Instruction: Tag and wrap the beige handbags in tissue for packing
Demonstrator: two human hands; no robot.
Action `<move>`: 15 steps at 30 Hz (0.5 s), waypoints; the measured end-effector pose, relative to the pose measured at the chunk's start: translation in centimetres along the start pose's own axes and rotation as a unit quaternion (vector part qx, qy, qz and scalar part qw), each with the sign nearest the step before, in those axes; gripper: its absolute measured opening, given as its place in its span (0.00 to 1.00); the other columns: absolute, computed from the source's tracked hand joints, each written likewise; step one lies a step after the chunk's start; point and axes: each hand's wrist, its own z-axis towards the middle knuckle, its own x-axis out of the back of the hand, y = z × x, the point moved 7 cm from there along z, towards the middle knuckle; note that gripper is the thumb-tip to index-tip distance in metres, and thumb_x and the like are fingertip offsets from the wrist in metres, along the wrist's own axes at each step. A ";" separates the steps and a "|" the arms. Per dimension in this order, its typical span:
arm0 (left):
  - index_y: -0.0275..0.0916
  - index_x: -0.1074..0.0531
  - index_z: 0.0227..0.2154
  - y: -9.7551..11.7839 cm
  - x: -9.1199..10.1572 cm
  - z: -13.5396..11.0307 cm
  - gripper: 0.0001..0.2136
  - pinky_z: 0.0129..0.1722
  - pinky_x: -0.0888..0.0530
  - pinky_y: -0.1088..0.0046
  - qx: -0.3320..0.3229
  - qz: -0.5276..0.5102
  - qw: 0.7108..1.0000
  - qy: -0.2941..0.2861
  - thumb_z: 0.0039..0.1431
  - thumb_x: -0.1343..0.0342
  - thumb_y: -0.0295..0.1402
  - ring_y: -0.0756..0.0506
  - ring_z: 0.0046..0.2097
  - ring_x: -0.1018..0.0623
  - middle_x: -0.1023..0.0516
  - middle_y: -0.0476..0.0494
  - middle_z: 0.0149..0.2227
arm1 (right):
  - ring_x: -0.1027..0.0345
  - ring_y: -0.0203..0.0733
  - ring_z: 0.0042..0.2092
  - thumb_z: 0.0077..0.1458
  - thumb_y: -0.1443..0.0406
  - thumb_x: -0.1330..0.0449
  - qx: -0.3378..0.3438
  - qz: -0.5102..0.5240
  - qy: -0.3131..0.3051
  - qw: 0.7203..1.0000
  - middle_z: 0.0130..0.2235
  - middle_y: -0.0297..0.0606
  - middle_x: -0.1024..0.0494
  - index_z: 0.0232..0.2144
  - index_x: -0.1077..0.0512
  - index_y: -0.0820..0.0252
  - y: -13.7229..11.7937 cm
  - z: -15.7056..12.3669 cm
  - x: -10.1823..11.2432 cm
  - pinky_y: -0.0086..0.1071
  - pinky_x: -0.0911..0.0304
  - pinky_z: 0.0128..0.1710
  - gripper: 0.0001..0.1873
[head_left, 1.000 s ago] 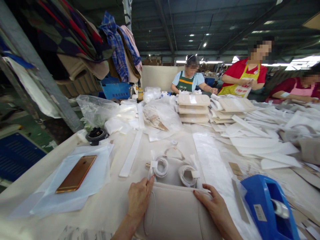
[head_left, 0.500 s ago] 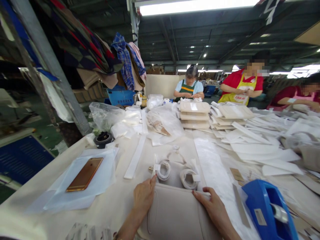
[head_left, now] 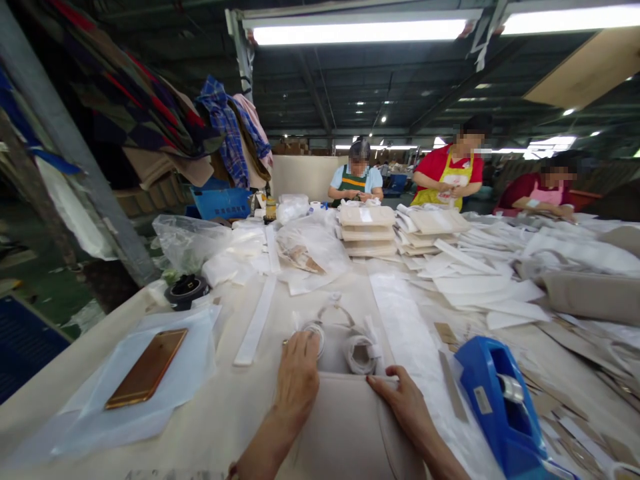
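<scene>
A beige handbag (head_left: 345, 427) lies on the table right in front of me. My left hand (head_left: 297, 380) reaches past its top edge, fingers curled onto a white wrapped strap coil (head_left: 316, 333). A second wrapped coil (head_left: 359, 353) sits just to the right of it. My right hand (head_left: 403, 400) rests on the bag's upper right edge, fingers bent against it.
A gold phone (head_left: 147, 367) lies on a clear plastic sleeve at the left. A blue tape dispenser (head_left: 500, 400) stands at the right. White strips, plastic bags and stacked beige pieces (head_left: 367, 230) cover the table. Three people work at the far side.
My left hand has moved forward from the bag's top edge onto the left wrapped coil. The camera has tilted upward a little. My right hand stays on the bag.
</scene>
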 end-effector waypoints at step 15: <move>0.32 0.29 0.36 6.3 -7.4 10.8 0.15 0.39 0.30 0.63 -0.116 0.051 0.975 -0.183 0.60 0.63 0.22 0.37 0.42 0.22 0.22 0.33 0.38 | 0.29 0.52 0.41 0.44 0.57 0.37 -0.074 0.039 0.013 0.996 0.36 0.42 0.22 0.42 0.32 0.58 -0.2 -1.2 0.4 0.39 0.38 0.41 0.22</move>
